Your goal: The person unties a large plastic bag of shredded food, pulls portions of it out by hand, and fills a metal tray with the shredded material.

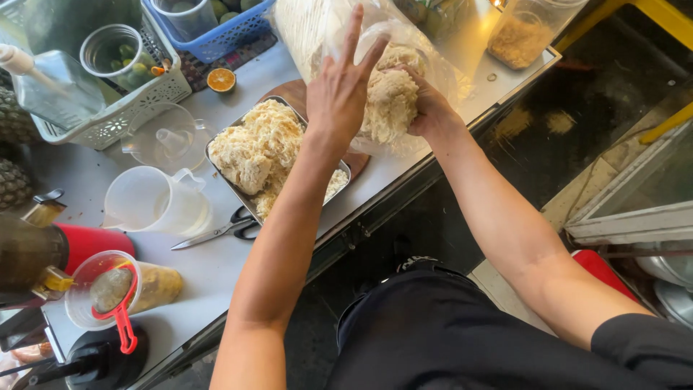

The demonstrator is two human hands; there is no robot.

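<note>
Black-clothed torso and two bare forearms fill the lower frame, both arms reaching away from the camera toward a clump of pale, shredded, stringy food (pixel 392 97) at the far edge of the grey counter (pixel 209 271). That clump sits at the mouth of a large clear plastic bag (pixel 310 29) holding more of the same shreds. The right hand (pixel 427 108) is cupped around the clump's right side, gripping it, while the left hand (pixel 339 94) presses its palm against the left side with fingers (pixel 354 32) spread and pointing up, apparently touching the bag's film. Both hands are about equally near. Just left of the hands, and a little nearer the body, lies a rectangular metal tray (pixel 229 179) heaped with shreds, its long axis running diagonally from far-left to near-right. Black-handled scissors (pixel 220 230) lie by the tray's near edge.
</note>
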